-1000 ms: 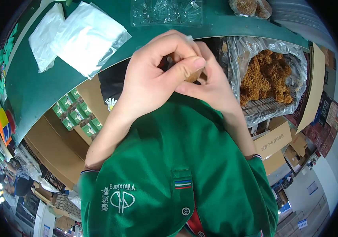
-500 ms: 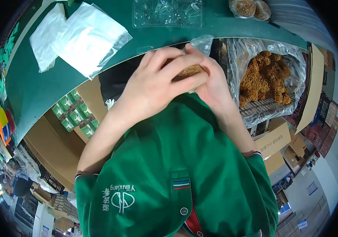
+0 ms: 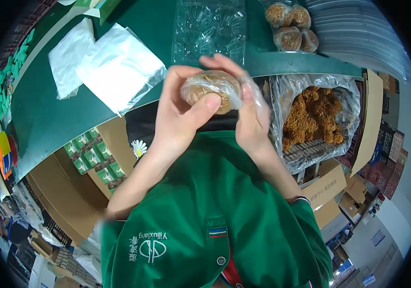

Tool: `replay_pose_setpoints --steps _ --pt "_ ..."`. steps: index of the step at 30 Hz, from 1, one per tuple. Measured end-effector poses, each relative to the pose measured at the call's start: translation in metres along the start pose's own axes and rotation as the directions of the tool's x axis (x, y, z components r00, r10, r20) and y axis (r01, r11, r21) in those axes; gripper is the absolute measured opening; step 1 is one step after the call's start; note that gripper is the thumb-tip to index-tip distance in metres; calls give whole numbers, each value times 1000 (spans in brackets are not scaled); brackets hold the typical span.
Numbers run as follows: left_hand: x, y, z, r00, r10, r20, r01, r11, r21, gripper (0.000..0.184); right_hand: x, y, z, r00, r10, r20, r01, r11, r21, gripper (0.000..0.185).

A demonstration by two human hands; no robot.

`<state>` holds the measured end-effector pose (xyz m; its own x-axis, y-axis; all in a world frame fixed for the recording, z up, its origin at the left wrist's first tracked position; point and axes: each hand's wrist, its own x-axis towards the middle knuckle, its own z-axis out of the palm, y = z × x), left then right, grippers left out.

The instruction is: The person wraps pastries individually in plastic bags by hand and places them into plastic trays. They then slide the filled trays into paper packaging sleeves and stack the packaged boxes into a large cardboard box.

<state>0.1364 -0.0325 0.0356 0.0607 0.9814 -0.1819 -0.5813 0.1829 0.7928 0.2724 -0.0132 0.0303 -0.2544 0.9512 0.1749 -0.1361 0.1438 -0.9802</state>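
Brn ball (image 3: 209,85) in L hand (image 3: 176,111), its clr wrap (image 3: 235,100) in R hand (image 3: 251,117)

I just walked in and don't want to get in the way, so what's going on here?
A person in a green shirt has a film-wrapped brown ball in the left hand, while the right hand holds its clear film. Four similar wrapped balls sit on the green table, near a clear plastic tray. Loose brown clumps lie in a plastic-lined container on the right.
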Motion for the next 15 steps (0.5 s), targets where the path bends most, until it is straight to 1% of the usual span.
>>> replay_pose_setpoints --steps 1,3,4,5,6,7,8,11,12,13,14,15 --pt "1 3 0 997 71 5 -71 989 130 50 -2 0 6 999 44 -4 -43 994 103 46" --pt "4 10 2 976 217 36 -214 901 377 51 -5 -4 14 992 129 12 -127 944 305 54" --pt "12 1 -6 893 433 119 -421 714 559 54 -6 -9 14 984 179 13 -172 919 355 66" --pt "16 3 -9 847 496 193 -485 569 664 53 -4 -7 12 992 125 23 -127 975 180 67" --pt "19 5 -11 794 541 276 -533 403 743 53 -3 -3 9 997 71 42 -71 997 0 69" --pt "20 7 -12 740 566 364 -563 224 795 52 -2 -1 8 997 24 68 -11 984 -179 71" --pt "19 8 -12 745 529 406 -565 177 806 50 -1 -2 15 997 79 -24 -81 989 -122 70" --pt "26 8 -15 772 423 475 -605 259 753 50 5 -7 6 982 189 0 -179 930 -321 60" --pt "26 15 -14 832 353 429 -550 422 720 54 6 -3 0 992 125 -19 -124 941 -315 56" --pt "27 21 -13 839 355 414 -534 382 755 56 16 -6 -8 999 51 -20 -55 926 -374 53" --pt "29 27 -14 845 357 398 -514 339 788 57 28 -5 -15 993 23 -114 -46 979 -200 50" --pt "31 30 -17 850 359 385 -494 293 818 59 42 -3 -21 977 14 -212 -18 1000 -20 47"
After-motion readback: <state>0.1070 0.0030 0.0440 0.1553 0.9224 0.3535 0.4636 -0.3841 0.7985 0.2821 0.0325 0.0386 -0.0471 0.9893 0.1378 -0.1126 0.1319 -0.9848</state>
